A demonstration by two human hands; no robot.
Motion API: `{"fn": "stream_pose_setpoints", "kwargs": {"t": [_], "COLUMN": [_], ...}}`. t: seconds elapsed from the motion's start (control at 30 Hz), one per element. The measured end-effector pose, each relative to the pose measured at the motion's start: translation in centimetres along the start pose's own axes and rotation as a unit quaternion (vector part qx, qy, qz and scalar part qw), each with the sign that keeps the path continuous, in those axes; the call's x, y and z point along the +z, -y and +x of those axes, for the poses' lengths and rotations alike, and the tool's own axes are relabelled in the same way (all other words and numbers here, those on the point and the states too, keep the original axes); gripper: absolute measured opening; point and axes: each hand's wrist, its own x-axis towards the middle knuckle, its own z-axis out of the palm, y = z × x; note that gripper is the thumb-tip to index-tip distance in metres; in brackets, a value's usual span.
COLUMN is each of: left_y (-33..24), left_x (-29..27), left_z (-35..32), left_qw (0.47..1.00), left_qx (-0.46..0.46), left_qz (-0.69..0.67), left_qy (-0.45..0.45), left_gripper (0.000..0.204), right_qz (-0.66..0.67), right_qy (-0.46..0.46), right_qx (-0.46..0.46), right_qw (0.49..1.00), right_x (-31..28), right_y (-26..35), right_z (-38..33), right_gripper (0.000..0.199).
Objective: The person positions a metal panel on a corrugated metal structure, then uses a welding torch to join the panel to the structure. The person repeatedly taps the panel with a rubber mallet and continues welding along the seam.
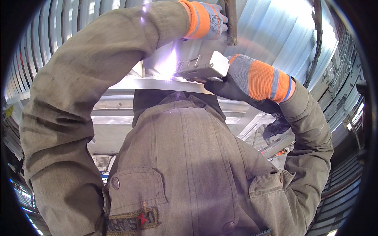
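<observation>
My right hand (256, 78), in an orange and grey knit glove with a dark palm, is closed on a boxy metal welding gun (202, 67). Intense white-violet light (170, 66) glares at the gun's left end, just above a pale metal rail (157, 84), and hides the spot where they meet. My left hand (206, 20), in a matching glove, is up at the top edge with its fingers curled in, beside a dark upright bar (231, 21). What those fingers close on, if anything, is hidden.
Ribbed, shiny metal sheeting (271, 35) spreads behind both hands. A dark cable (316, 43) hangs down at the upper right. Below the rail, metal crossbars (114, 112) run close in front of my jacket. Curved metal slats (39, 39) line the upper left.
</observation>
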Motion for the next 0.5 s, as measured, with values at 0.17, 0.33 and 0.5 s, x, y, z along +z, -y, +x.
{"fn": "stream_pose_setpoints", "kwargs": {"t": [0.17, 0.33, 0.5], "left_y": [-0.3, -0.4, -0.3], "left_x": [-1.4, -2.1, -1.3], "left_z": [0.0, 0.2, 0.0], "left_qw": [0.998, 0.998, 0.998], "left_qx": [-0.016, -0.021, -0.028], "left_qz": [-0.036, -0.037, -0.048], "left_qy": [0.045, 0.044, 0.021], "left_gripper": [0.019, 0.022, 0.021], "right_qz": [-0.006, -0.034, -0.045], "right_qy": [-0.006, -0.013, 0.042], "right_qx": [-0.023, -0.019, 0.083], "right_qw": [1.0, 0.999, 0.995], "right_x": [-0.5, -0.6, -1.1], "right_y": [0.4, 0.5, 0.8], "right_z": [0.1, 0.1, -0.2], "right_gripper": [0.048, 0.046, 0.044]}}
